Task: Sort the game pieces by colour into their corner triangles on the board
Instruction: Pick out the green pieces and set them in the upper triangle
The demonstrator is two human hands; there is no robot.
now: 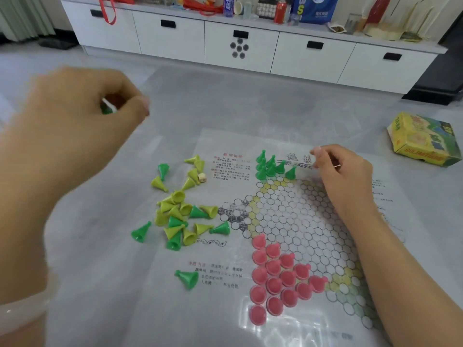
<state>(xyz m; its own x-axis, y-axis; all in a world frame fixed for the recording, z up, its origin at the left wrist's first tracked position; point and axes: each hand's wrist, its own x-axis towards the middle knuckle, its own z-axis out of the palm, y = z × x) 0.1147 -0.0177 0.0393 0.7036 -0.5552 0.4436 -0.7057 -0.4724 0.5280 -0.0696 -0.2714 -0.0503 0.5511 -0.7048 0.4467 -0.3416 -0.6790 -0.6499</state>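
The thin plastic board sheet (288,216) lies loose on the floor, so a nudge from my right forearm could slide it and topple the pink cones (278,274) already filling their triangle. My right hand (343,171) pinches the sheet's far edge beside the standing green cones (269,165). My left hand (82,116), raised and blurred, curls round one green cone (106,110); it could slip into the mixed pile (180,216).
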